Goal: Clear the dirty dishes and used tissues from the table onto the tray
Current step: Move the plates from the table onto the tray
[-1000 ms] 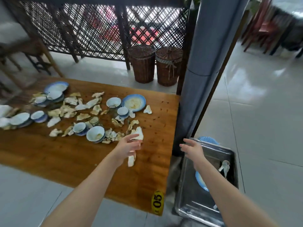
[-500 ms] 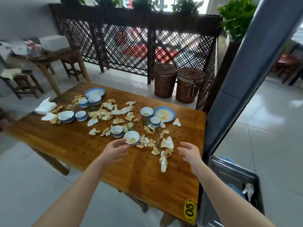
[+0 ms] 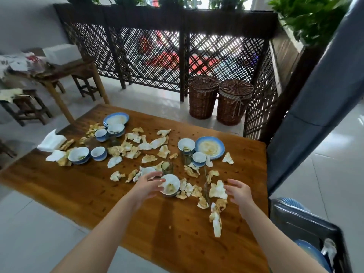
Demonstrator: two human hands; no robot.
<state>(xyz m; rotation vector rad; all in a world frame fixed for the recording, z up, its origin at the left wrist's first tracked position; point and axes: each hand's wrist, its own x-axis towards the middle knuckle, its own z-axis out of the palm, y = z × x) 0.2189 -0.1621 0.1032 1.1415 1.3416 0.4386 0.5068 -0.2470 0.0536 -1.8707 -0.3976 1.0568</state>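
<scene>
The left grip [image 3: 149,186] is spread, fingers loosely curved at the rim of a dirty white bowl [image 3: 171,187] near the front of the table [image 3: 98,194]; whether they touch is unclear. The right grip [image 3: 239,192] is spread too, holding nothing, just beside a crumpled tissue [image 3: 217,191]. The tray [image 3: 293,221] sits low to the right, a blue plate [image 3: 308,250] in it

2 bare hands, left hand [image 3: 146,187] and right hand [image 3: 239,192], on bare forearms [image 3: 104,229]

two lidded wicker baskets [image 3: 220,101] (side by side), lattice screen [image 3: 157,54], stools [image 3: 29,107]
</scene>
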